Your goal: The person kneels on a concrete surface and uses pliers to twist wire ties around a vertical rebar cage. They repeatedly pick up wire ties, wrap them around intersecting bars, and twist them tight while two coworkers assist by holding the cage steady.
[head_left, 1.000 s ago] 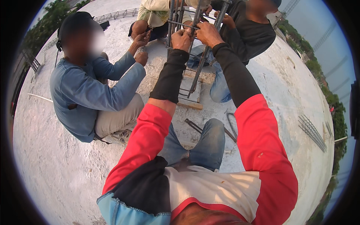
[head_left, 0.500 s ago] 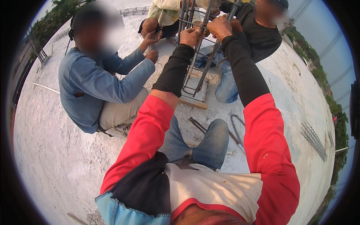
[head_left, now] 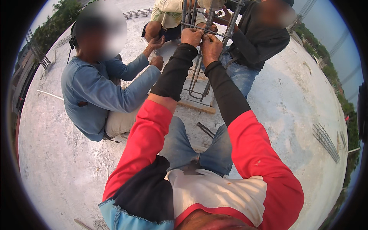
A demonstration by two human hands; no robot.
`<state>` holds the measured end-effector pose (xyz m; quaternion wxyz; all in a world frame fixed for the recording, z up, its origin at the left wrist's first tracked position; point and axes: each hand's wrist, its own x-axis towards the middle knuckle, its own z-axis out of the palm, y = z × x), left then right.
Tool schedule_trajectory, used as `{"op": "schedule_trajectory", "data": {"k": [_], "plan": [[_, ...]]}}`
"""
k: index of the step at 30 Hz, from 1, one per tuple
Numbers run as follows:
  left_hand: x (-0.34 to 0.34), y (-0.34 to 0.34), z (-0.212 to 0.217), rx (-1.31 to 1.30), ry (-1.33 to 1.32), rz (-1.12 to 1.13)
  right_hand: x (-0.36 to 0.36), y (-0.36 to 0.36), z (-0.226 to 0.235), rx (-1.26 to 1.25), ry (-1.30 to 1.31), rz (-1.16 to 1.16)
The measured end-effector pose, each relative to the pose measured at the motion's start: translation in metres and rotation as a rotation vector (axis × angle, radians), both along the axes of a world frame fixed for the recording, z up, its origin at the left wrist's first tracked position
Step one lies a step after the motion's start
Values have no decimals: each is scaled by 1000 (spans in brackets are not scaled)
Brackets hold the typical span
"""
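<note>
A steel rebar cage [head_left: 231, 26] stands in front of me at the top of the head view, made of long ribbed bars with square ties around them. Both my hands meet at one tie on its near side. My left hand [head_left: 191, 37] is closed, its fingertips pinched against the bar. Close beside it, my right hand [head_left: 211, 48] is pinched too, thumb and forefinger at the same joint. Whatever is between the fingers is too small to make out. Between my knees lies a long-handled metal tool [head_left: 206, 130], its far end hidden by my leg.
A wooden plank [head_left: 197, 107] lies under the cage's lower end. One person in blue [head_left: 99, 84] squats at left, another in black [head_left: 264, 42] at right; a third in a pale shirt [head_left: 166, 17] is behind the cage. A bar lattice [head_left: 326, 142] lies far right.
My right hand has moved left and down along the cage, beside my left hand, which has shifted slightly left. The person in black has drawn a hand back from the bars.
</note>
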<state>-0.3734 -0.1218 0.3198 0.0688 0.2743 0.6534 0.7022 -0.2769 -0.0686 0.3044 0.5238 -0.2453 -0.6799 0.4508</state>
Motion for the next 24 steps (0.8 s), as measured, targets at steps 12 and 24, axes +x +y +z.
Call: {"op": "schedule_trajectory", "data": {"k": [12,24], "plan": [[50,-17,7,-26,399,237,-20,7,-28,-623,208,263],[33,-11,1,-386,950,443,18,-31,-43,-794,338,474]]}}
